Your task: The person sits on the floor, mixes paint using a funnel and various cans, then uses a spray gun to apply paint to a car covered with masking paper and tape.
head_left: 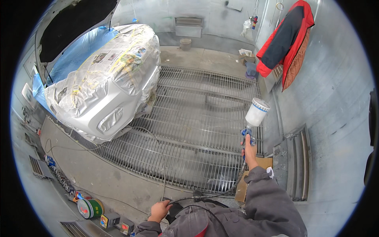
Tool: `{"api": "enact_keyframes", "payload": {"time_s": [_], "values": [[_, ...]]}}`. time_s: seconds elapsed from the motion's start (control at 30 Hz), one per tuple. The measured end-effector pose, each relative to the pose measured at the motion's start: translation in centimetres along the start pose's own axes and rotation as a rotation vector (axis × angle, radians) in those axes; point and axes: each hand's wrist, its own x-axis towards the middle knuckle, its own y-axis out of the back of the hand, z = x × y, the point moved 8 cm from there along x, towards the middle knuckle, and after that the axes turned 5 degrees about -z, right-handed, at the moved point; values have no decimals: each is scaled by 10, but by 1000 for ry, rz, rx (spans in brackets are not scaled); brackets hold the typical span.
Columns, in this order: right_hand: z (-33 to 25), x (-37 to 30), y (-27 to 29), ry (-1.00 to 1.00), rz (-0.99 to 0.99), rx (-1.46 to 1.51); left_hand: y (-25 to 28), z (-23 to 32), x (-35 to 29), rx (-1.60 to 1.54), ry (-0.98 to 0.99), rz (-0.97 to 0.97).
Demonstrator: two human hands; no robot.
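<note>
The floor grate (189,118) spans the middle of the booth. The car (108,79) stands at the far left, partly over the grate, its front end covered in newspaper and clear sheeting held with yellow tape; the bumper (92,118) shows bare silver-grey at its near end. The dark-lined hood (73,29) is raised, with a blue plastic sheet (85,47) spread beneath it. A red and dark jacket (280,47) hangs at the far right wall. A black hose (205,196) runs across the near side, from the left hand toward the right, and up to the lower end of the spray gun. Cardboard (263,162) lies at the near right, just beside the right forearm. A green and white can (90,208) rests on its side at the near left. The spray gun (248,132) is at the right, over the grate and well apart from the car, its white cup (256,114) uppermost. The right hand (250,153) is closed around its handle; trigger pressure cannot be determined. The left hand (159,211), at the near side, is curled closed on the hose.
</note>
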Motion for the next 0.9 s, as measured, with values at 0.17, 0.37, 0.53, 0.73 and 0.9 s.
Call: {"api": "enact_keyframes", "payload": {"time_s": [0.17,0.37,0.53,0.73,0.9], "values": [[-5,6,-3,3,29,5,1,-1,-3,5,1,22],[2,24,0,6,-39,-56,-3,7,-6,-5,-21,29],[13,32,3,-16,-13,-75,-6,9,-3,-16,-34,22],[22,40,3,-15,-43,-90,-2,14,-1,-12,-35,26],[28,46,-1,-57,-76,-69,-3,1,-2,-8,1,28]]}}
